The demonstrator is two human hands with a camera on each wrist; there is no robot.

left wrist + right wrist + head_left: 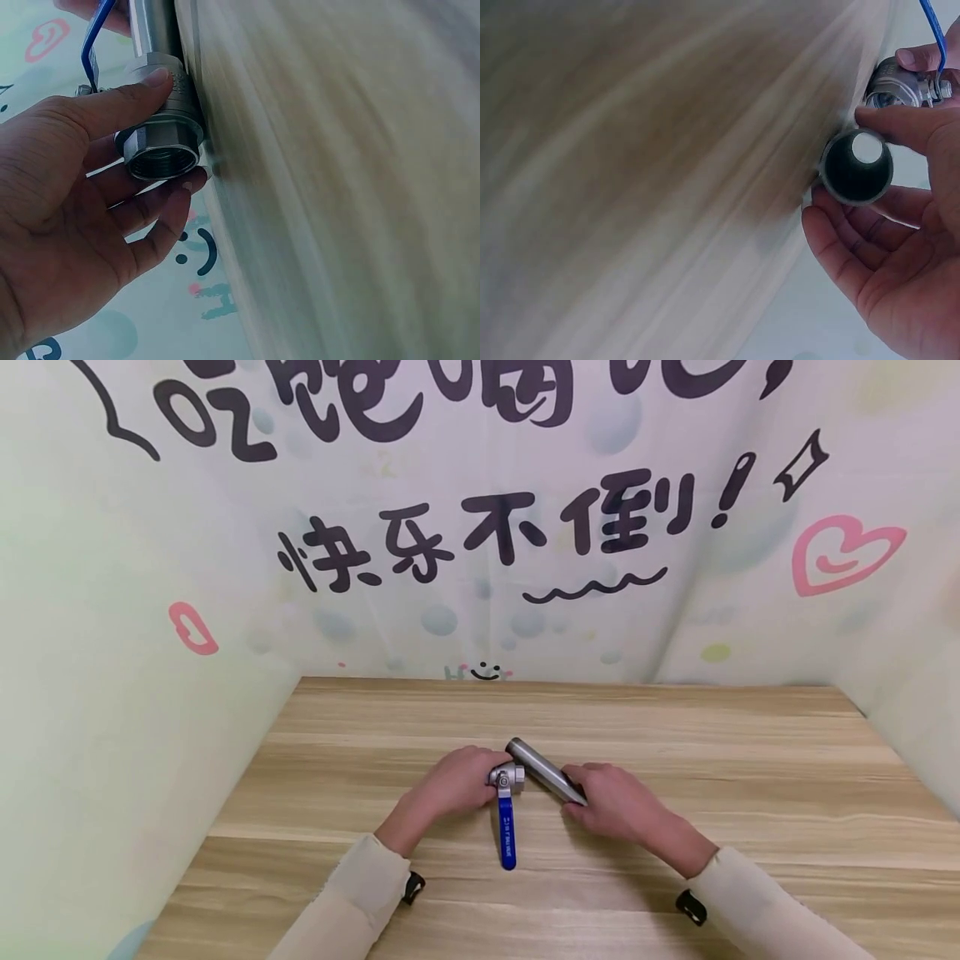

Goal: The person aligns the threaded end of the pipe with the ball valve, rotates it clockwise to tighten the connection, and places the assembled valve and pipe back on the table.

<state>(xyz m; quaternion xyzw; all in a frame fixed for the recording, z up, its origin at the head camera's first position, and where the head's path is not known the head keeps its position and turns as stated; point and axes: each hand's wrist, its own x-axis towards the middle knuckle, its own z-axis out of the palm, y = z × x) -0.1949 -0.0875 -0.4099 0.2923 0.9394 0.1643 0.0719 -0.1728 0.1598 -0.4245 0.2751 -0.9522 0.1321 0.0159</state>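
Observation:
My left hand (467,779) grips a metal ball valve (513,776) by its body, thumb on one side and fingers curled round the other. The valve's blue lever handle (507,835) points toward me. In the left wrist view the valve's threaded opening (162,162) faces the camera. My right hand (618,803) holds a steel pipe (545,770) near its near end, thumb and fingers round it. The pipe slants, its far end just behind and beside the valve. Its hollow open end (857,169) shows in the right wrist view, beyond which the valve (894,84) appears.
Both hands work over a wood-grain tabletop (375,727). A pale printed cloth (480,610) with dark lettering rises behind the table's back edge, and light walls stand at both sides. Black straps (692,907) show at the sleeve cuffs.

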